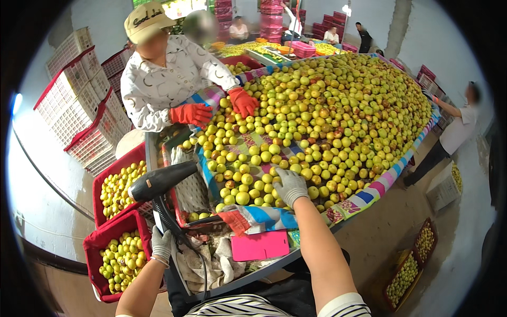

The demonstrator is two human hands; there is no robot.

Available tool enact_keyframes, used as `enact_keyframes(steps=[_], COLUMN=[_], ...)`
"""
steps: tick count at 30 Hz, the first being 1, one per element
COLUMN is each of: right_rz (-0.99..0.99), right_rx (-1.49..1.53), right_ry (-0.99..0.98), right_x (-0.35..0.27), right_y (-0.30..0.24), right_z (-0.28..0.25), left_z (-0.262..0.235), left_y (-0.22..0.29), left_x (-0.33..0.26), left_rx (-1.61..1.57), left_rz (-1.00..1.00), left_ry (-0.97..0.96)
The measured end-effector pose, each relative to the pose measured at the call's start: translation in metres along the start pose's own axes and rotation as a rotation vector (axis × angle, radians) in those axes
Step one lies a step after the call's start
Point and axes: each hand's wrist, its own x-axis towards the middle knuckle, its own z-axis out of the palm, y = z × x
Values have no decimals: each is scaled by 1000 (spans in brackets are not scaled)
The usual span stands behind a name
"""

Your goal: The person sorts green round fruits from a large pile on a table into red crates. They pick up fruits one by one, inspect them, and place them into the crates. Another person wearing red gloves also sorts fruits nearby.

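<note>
My right hand (290,186), in a grey-white knit glove, lies over the near edge of a broad heap of small round yellow-green fruits (327,121) that look like jujubes, some with red-brown patches. Its fingers are spread and hold nothing. At the table's left corner, beside a red-lined crate (92,248) of the same fruit, rests my gloved left hand (161,244), fingers stretched upward. A black hair dryer (162,180) stands above it, pointing over a mesh-covered chute (191,190). Colourful patterned cloth (369,193) edges the sorting table.
Across the table, a co-worker in red gloves (244,102) touches the fruit. A pink phone case (260,245) and crumpled cloth (208,264) lie in front of me. Stacked white crates (79,100) rise at left. Fruit crates (404,280) and another person (459,127) are at right.
</note>
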Motion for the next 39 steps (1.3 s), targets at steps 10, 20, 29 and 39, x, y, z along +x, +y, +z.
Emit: enact_keyframes(steps=[10, 20, 29, 39], right_rz=[-3, 5, -199, -181], right_rx=[-9, 1, 276, 298], right_ry=[-44, -142, -188, -180], right_x=[-2, -2, -2, -1], right_y=[-9, -16, -13, -15], right_z=[-4, -12, 1, 1], left_z=[-9, -11, -2, -4], left_y=[-6, -15, 10, 4], left_x=[-2, -3, -14, -12], left_rx=[-40, -159, -150, -101], left_rz=[-74, -59, -50, -58], left_ry=[2, -12, -8, 1])
